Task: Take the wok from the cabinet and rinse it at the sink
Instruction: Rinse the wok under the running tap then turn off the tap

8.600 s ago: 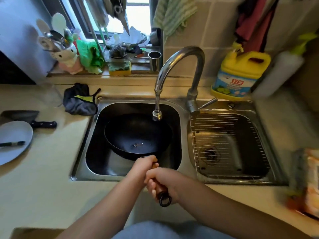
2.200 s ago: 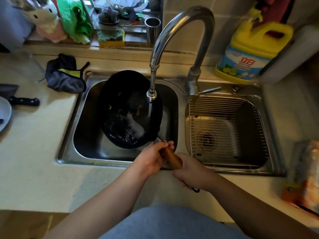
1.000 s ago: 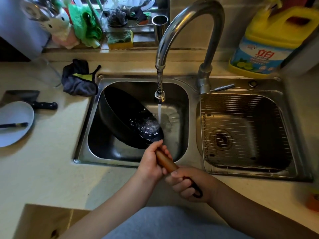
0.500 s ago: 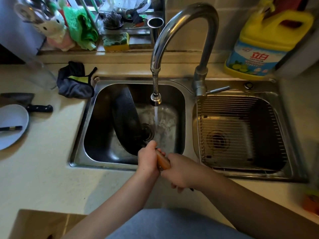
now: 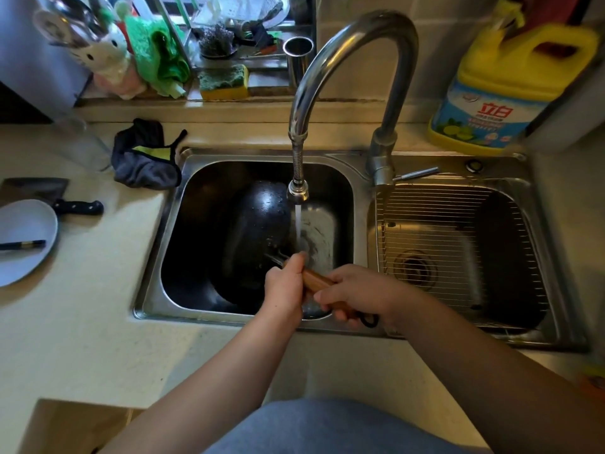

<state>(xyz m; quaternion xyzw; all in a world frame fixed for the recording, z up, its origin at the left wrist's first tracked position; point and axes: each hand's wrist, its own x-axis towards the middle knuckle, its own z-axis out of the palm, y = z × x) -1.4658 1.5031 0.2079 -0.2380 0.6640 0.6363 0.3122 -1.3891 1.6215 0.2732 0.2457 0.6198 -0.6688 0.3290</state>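
Note:
A black wok [image 5: 252,237] is tipped over in the left basin of the steel sink [image 5: 154,299], its wet rounded underside facing up. Its wooden handle [image 5: 316,279] points toward me over the basin's front edge. My left hand [image 5: 284,285] grips the handle close to the pan. Farther back on the same handle sits my right hand [image 5: 355,294], just ahead of the black hanging loop. Water runs from the curved faucet [image 5: 343,77] in a thin stream that lands just right of the wok, beside my left hand.
The right basin holds a wire rack [image 5: 458,244]. A yellow detergent jug [image 5: 501,93] stands behind it. A dark cloth [image 5: 144,158], a cleaver [image 5: 52,194] and a plate [image 5: 23,237] lie on the counter to the left. A sponge [image 5: 224,81] and clutter fill the sill.
The wok has rolled further, from standing on edge to underside up. Both hands stayed on the handle, and water keeps running.

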